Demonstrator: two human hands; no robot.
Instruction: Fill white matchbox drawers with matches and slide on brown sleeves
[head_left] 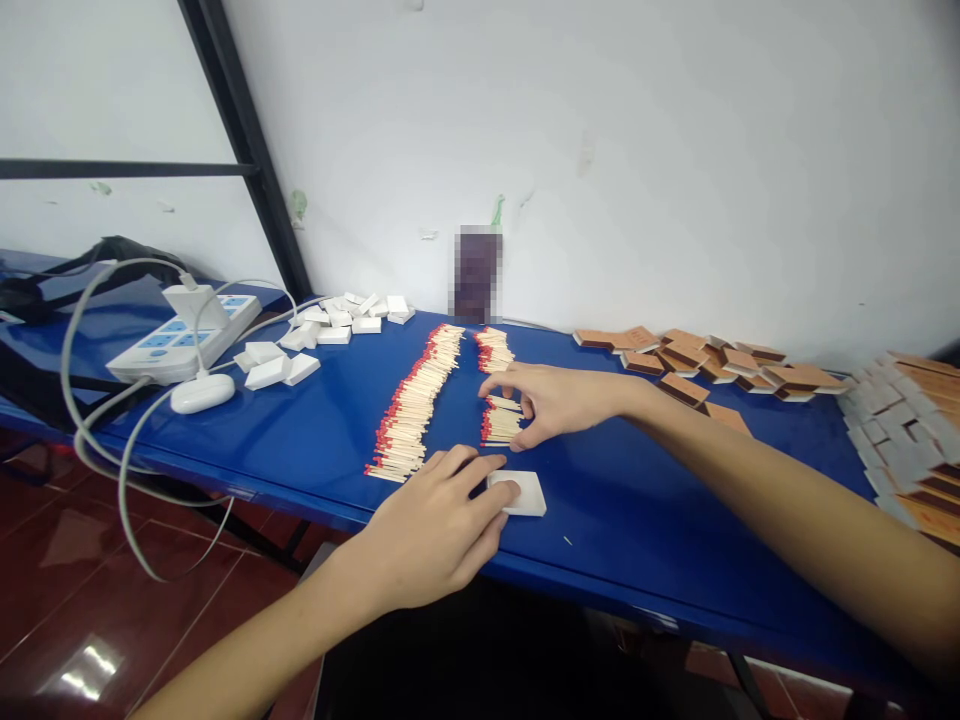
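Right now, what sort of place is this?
Probably a small indoor workspace for handwork: a blue table bears rows of red-tipped matches, with piles of small boxes on either side.

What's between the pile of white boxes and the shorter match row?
The longer row of matches, with blue table either side, in the head view.

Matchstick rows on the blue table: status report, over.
Left hand on white matchbox tray. Right hand open over shorter matchstick row, hiding part of it. Longer matchstick row to its left.
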